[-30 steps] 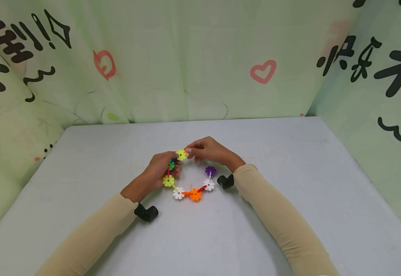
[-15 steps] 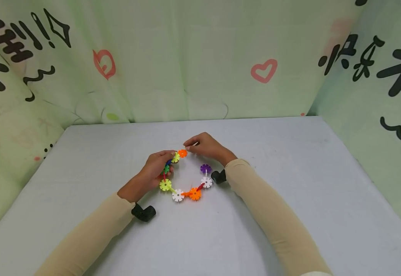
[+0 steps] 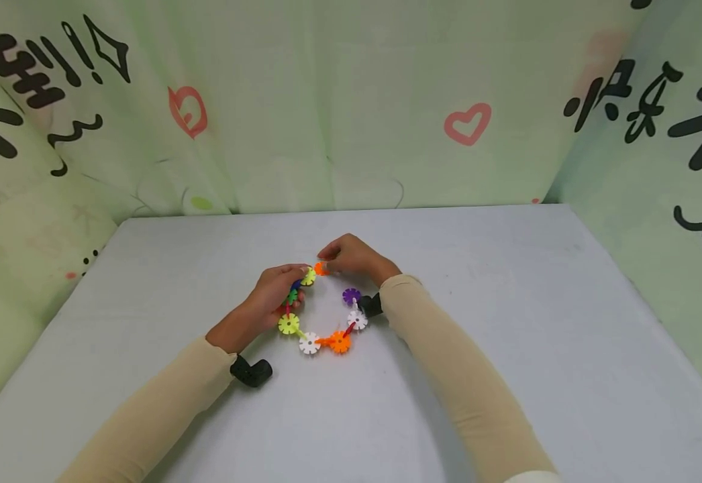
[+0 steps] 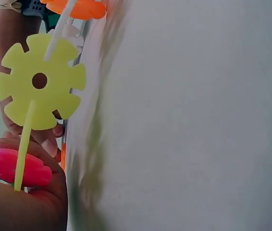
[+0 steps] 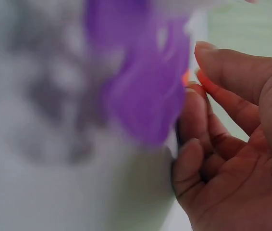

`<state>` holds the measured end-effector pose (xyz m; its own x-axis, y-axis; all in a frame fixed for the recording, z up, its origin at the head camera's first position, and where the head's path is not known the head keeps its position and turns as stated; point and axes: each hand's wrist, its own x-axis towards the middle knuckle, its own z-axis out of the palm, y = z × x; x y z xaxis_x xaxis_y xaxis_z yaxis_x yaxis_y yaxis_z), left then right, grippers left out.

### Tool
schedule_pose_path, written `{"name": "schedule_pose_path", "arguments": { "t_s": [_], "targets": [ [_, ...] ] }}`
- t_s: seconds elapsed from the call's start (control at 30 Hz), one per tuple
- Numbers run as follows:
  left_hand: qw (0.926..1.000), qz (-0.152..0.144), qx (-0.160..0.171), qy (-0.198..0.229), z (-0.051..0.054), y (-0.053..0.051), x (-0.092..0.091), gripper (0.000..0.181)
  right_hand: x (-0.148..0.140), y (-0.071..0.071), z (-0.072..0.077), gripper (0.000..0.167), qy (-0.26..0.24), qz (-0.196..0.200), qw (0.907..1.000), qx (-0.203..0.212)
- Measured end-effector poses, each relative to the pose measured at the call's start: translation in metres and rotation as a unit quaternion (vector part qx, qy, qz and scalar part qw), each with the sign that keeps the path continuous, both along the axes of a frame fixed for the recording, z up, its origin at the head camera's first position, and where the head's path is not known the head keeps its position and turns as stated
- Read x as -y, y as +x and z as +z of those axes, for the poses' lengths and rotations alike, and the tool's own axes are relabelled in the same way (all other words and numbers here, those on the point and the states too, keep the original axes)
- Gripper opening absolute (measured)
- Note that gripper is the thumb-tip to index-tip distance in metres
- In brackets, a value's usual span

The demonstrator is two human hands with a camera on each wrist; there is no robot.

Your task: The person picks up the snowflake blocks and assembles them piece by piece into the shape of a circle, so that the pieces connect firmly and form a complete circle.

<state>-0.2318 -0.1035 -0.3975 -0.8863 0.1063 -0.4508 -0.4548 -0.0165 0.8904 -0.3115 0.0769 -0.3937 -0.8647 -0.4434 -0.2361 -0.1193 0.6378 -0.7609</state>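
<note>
A curved chain of notched plastic snowflake discs lies open like a horseshoe. My left hand (image 3: 274, 290) grips its left side, around the green disc (image 3: 292, 296) and by the yellow disc (image 3: 309, 276). Just beyond, an orange disc (image 3: 320, 269) forms the far end; the fingertips of my right hand (image 3: 354, 258) pinch its edge, partly covering it. At the opposite end sits a purple disc (image 3: 352, 296), close and blurred in the right wrist view. A pink disc (image 4: 19, 167) shows by my left fingers in the left wrist view.
The chain's near side, with white (image 3: 310, 343) and orange (image 3: 340, 342) discs, droops toward me over the white-covered table (image 3: 447, 362). Black wrist cameras (image 3: 252, 372) are on both wrists. A pale green printed curtain (image 3: 327, 107) stands behind the table.
My left hand drew slightly left, and the far yellow disc now has the orange one beyond it. The right hand came off that end, then moved left onto the orange disc.
</note>
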Motion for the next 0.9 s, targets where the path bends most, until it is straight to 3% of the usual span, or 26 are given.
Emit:
{"name": "schedule_pose_path", "arguments": {
  "t_s": [0.3, 0.63, 0.9],
  "targets": [
    [1.0, -0.003, 0.004, -0.003, -0.003, 0.001, 0.002, 0.039, 0.001, 0.002, -0.002, 0.023, 0.05, 0.036, 0.9975, -0.035],
    [0.9999, -0.004, 0.006, 0.009, -0.001, 0.0, -0.003, 0.037, -0.013, 0.004, 0.001, 0.018, 0.031, 0.029, 0.9979, -0.049],
    [0.9997, -0.015, -0.004, 0.019, -0.003, -0.002, -0.02, 0.036, -0.032, 0.009, 0.0, 0.015, 0.019, 0.019, 0.9981, -0.056]
  ]
}}
